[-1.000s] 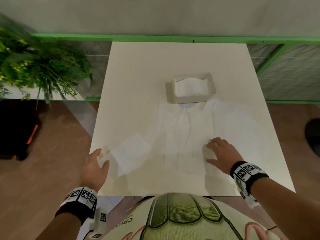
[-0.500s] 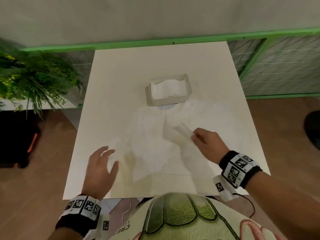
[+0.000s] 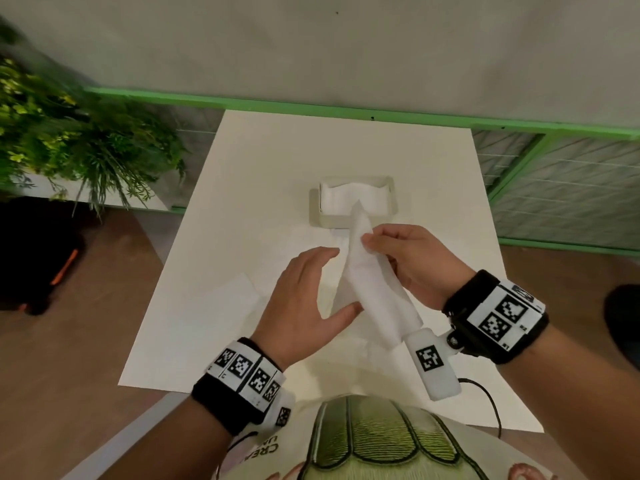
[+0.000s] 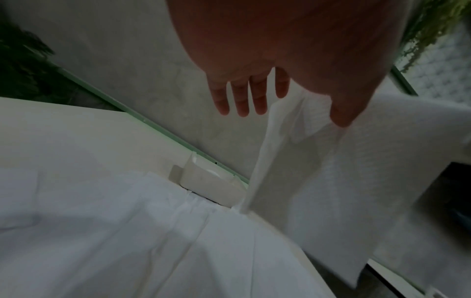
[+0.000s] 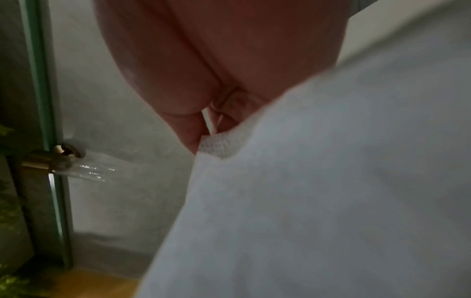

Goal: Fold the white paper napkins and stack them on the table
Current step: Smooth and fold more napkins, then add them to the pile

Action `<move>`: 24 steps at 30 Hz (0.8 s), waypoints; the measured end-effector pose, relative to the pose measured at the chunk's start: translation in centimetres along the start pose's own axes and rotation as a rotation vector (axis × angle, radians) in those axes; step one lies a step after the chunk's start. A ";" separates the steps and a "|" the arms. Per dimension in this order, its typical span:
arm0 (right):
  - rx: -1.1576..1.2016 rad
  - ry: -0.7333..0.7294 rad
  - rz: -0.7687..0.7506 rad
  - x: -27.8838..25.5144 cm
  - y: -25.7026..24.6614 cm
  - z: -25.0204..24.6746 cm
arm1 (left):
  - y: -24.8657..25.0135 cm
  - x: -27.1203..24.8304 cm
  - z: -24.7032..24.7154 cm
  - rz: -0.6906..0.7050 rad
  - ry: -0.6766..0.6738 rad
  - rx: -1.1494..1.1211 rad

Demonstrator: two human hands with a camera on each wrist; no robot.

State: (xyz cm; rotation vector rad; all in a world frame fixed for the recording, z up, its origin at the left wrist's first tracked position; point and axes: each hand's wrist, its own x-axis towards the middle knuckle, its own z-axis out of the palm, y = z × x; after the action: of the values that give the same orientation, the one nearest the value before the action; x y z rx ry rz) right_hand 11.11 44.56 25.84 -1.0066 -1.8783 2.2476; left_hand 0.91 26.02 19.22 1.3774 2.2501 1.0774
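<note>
Above the white bench (image 3: 263, 174), the right hand (image 3: 412, 258) pinches a limp white paper napkin (image 3: 374, 289) beside the left hand (image 3: 304, 303), fingers spread and empty: thin tissue could tear or crumple under a hasty tug.

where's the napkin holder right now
In the head view the napkin holder sits mid-table toward the far edge, just beyond the right hand, whose lifted napkin overlaps its front.
</note>
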 end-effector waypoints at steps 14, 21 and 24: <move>-0.534 0.228 -0.418 1.9 -0.7 9.0 | -8.7 -3.3 -8.1 -0.005 -0.014 -0.013; -1.309 -0.324 -0.478 6.0 2.6 16.2 | -11.8 -6.0 -12.2 0.053 -0.258 0.219; -1.081 -0.460 -0.098 8.6 3.9 17.6 | -14.6 -7.6 -12.8 -0.096 -0.282 0.121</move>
State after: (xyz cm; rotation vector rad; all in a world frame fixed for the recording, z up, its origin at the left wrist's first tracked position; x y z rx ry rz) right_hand -2.99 31.93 19.49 -0.3596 -3.3526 1.3629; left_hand -12.06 10.01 16.37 1.3555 2.1769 0.6778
